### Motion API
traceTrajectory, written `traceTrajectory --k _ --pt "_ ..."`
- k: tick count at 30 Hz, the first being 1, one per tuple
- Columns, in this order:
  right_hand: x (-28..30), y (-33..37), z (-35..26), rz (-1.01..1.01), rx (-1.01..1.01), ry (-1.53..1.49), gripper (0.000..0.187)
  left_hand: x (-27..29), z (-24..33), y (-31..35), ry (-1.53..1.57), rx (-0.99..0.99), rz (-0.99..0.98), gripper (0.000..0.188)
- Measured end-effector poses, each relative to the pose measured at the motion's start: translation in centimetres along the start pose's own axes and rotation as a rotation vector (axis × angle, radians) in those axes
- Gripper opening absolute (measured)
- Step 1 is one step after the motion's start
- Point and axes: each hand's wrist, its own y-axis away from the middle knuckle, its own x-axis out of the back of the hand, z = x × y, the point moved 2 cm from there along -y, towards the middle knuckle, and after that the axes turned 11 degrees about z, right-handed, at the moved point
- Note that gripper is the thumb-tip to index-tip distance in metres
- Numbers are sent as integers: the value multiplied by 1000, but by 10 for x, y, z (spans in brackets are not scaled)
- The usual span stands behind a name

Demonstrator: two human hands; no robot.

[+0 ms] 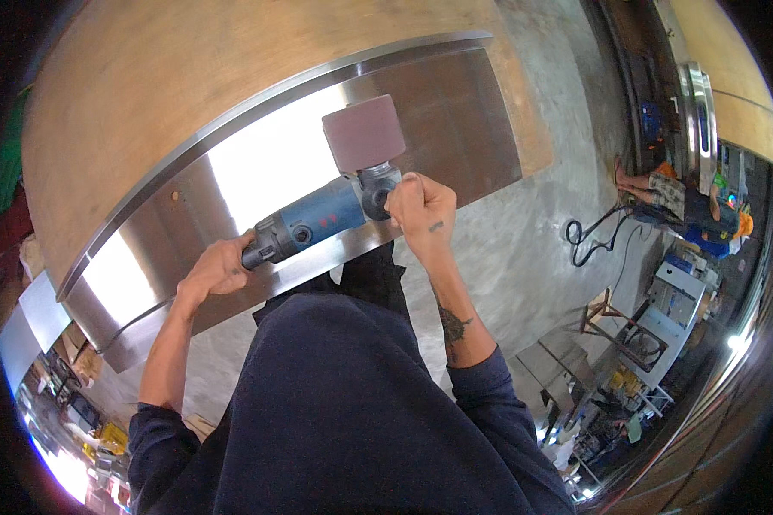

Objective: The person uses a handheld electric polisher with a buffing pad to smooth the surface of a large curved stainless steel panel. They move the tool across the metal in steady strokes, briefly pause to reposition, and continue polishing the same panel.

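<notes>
Both my hands hold a blue and black power sander [322, 215] over a long sheet-metal piece. My left hand [217, 268] is closed round the rear end of its body. At the head end, my right hand [424, 210] is wrapped in a fist, gripping by the gear head; the handle itself is hidden. A reddish-brown abrasive drum [363, 133] sticks out from the head, over the metal surface; whether it touches cannot be told. The shiny steel panel [455, 120] has a raised lip along its far edge and lies on a wooden table.
The wooden tabletop [189, 60] stretches beyond the panel. On the grey concrete floor [524, 249] at the right lies a black hose [580, 240]. Another person [687, 206] works farther right, beside a metal piece. A metal frame stand [614, 318] and clutter stand at lower right.
</notes>
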Motion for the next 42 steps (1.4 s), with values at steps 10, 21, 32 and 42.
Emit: traceTrajectory --k 10,21,32,42 --pt "70 -72 -30 -35 -35 34 49 -7 92 -56 -21 105 -45 84" --pt "150 -141 -46 -9 -12 -32 42 -11 165 -130 -10 10 -44 70" --pt "212 -195 -77 -64 249 -172 44 -29 239 -191 -36 -146 157 65" --pt "185 -212 -80 -79 253 -151 46 6 245 -186 -159 42 67 49"
